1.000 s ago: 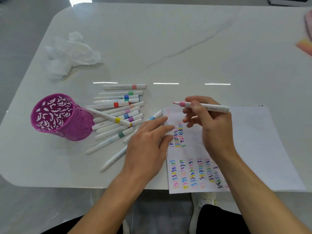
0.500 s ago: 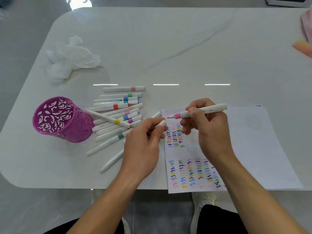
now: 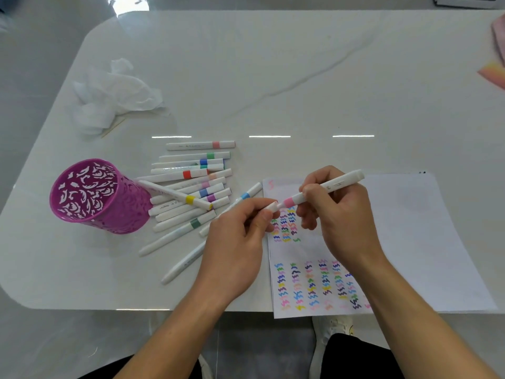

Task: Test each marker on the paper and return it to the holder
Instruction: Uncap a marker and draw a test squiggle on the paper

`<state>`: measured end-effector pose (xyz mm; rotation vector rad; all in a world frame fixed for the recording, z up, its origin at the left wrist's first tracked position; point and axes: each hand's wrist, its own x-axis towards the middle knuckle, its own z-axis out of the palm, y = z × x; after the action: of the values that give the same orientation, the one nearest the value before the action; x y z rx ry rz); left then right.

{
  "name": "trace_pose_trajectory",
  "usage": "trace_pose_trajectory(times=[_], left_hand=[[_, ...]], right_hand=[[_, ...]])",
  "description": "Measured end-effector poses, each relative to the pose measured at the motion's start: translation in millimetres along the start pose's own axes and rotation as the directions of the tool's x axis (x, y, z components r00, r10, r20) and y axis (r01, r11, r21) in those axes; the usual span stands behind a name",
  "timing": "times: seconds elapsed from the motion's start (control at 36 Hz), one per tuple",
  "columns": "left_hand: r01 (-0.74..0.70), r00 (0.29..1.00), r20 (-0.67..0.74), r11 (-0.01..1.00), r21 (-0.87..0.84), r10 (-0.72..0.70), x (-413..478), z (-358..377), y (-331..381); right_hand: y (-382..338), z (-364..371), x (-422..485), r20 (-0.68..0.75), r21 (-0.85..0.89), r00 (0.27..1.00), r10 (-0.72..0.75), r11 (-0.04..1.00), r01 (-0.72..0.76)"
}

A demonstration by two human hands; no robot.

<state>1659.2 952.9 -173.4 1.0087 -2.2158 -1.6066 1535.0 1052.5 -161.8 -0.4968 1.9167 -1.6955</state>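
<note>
My right hand [image 3: 338,214] grips a white marker with a pink band [image 3: 328,186], its tip pointing left over the paper [image 3: 410,242]. My left hand [image 3: 237,242] pinches a small white cap [image 3: 271,207] right against that marker's tip. The paper carries rows of coloured squiggles [image 3: 314,285]. A pile of several white markers [image 3: 191,187] with coloured bands lies left of the paper. The purple cut-out holder [image 3: 95,195] stands at the far left, with no marker visible inside.
A crumpled white tissue [image 3: 114,94] and a thin wooden stick [image 3: 113,128] lie at the back left. A pink object [image 3: 494,75] sits at the right table edge. The near table edge [image 3: 109,309] runs just below my wrists.
My left hand picked up the cap and lifted it to the marker tip. My right hand swung the pink marker down and left, until its tip met the cap.
</note>
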Motion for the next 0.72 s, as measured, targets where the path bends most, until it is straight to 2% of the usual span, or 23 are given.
trace_pose_trajectory(times=[0.11,0.28,0.56,0.72], left_hand=[[-0.021,0.999,0.038,0.999,0.03,0.019,-1.5,1.9,1.4],[-0.029,1.0,-0.005,1.0,0.011,0.03,-1.4,-2.9,-0.2],[-0.05,0.998,-0.043,0.998,0.03,0.051,9.3,-9.7,-2.5],[-0.067,0.998,-0.008,0.996,0.065,0.068,9.0,-14.8,-1.4]], right_hand=[[3.3,1.6,0.7,0.033,-0.009,0.999,0.01,1.0,-0.01],[6.7,1.6,-1.3,0.089,-0.002,0.996,0.011,1.0,-0.011],[16.4,15.1,-2.0,0.14,0.213,0.987,0.081,0.971,-0.109],[20.2,13.9,-2.9,0.196,0.218,0.979,0.059,0.971,-0.102]])
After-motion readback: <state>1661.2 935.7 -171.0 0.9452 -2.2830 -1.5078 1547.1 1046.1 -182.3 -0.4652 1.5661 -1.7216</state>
